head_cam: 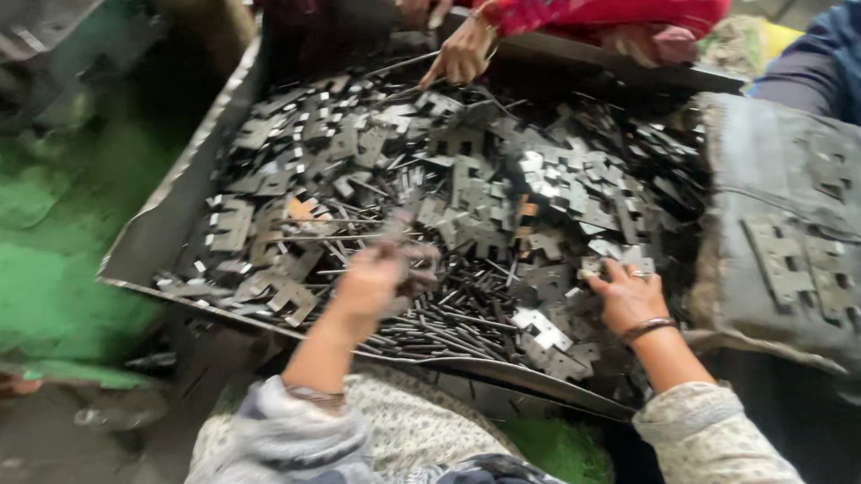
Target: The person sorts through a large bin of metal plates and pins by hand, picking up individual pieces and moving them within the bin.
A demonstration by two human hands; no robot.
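A big metal tray (169, 211) holds a heap of flat stamped metal hinge plates (467, 181) and several thin steel pins (444, 320). My left hand (374, 284) is blurred over the near side of the heap, its fingers closed around what looks like a few pins. My right hand (628, 295), with a bangle at the wrist, rests with fingers spread on the plates at the tray's near right corner. Whether it grips a plate is hidden.
Another person in red sits across the tray, their hands (460, 49) on its far rim. A dark sack (813, 242) with a few plates lies to the right. Someone in blue (833, 54) is at the far right. Green floor (28, 253) lies to the left.
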